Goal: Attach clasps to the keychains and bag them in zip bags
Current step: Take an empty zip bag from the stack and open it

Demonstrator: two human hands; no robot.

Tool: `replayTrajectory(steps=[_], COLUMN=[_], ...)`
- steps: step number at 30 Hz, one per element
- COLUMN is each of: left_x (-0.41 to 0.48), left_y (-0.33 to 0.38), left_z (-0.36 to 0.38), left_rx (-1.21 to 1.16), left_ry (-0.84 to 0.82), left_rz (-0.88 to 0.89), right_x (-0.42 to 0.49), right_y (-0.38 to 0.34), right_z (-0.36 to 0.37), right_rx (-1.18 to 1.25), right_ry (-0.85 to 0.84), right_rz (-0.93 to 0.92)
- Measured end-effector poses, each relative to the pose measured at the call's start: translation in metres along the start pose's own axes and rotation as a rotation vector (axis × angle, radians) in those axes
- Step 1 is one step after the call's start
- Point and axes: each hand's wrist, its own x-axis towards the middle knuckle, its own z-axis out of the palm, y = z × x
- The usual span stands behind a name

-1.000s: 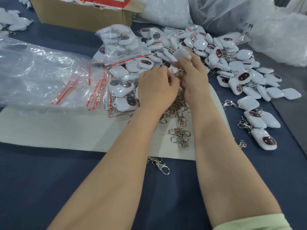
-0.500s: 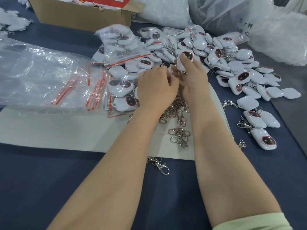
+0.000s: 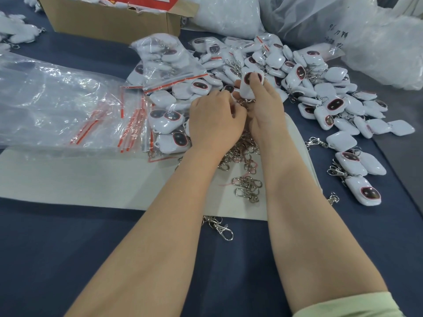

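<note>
The right hand [image 3: 265,106] is holding one white keychain [image 3: 244,90] just above the knuckles, thumb and fingers wrapped round its body and one fingertip lying across the dark oval face. A second ago that hand was still digging in the keychain heap [image 3: 320,92] beyond it, with only a white back showing. Now the piece is coming clear of the heap, face towards me, its ring end pointing down into the gap between the two hands.

The left hand [image 3: 215,120] is pressing in against the right, fingers curled toward a glint of metal [image 3: 246,102] at that ring end. Whether it is pinching a clasp there or only steadying the ring, I cannot tell; the fingertips are hiding it.

I am reading this as the picking being over and the fitting starting. Spare clasps [image 3: 247,186] are lying under both wrists on the pale mat [image 3: 91,179], with one stray clasp [image 3: 220,228] nearer the elbows. Out to the right of the right forearm, finished keychains [image 3: 357,165] are already wearing theirs. Left of the left hand, empty zip bags [image 3: 57,99] are waiting, and beyond them a filled bag [image 3: 164,62] is leaning on the heap, so bagging looks to come afterwards.
</note>
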Motion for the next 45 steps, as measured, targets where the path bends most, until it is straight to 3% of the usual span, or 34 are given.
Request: replayTrajectory(steps=[11,17,22,27,31,36,38,42,45], left_x=[0.000,0.000,0.007,0.014,0.018,0.019,0.019,0.019,0.018], left_y=[0.000,0.002,0.005,0.009,0.015,0.020,0.020,0.024,0.022], left_z=[-0.001,-0.003,-0.013,-0.026,-0.032,-0.035,-0.037,-0.039,-0.038], left_rx=[-0.012,-0.043,-0.243,-0.419,-0.446,-0.461,-0.491,-0.511,-0.523], left_ry=[0.009,-0.010,-0.036,0.023,0.049,0.089,0.091,0.118,0.138], left_rz=[0.007,-0.012,-0.174,-0.263,-0.229,-0.200,-0.202,-0.184,-0.184], right_x=[0.000,-0.002,-0.002,-0.015,-0.025,-0.028,-0.026,-0.023,-0.025], right_y=[0.000,-0.005,-0.033,-0.059,-0.063,-0.055,-0.051,-0.046,-0.048], right_z=[-0.001,-0.005,-0.002,0.000,0.003,0.008,0.008,0.011,0.011], right_rx=[-0.014,-0.212,-0.507,-0.707,-0.936,-0.588,-0.556,-0.718,-0.580], right_ry=[-0.027,0.044,0.064,-0.100,-0.235,-0.476,-0.469,-0.378,-0.435], right_rz=[0.017,-0.105,-0.121,-0.006,0.029,0.090,0.095,-0.035,0.002])
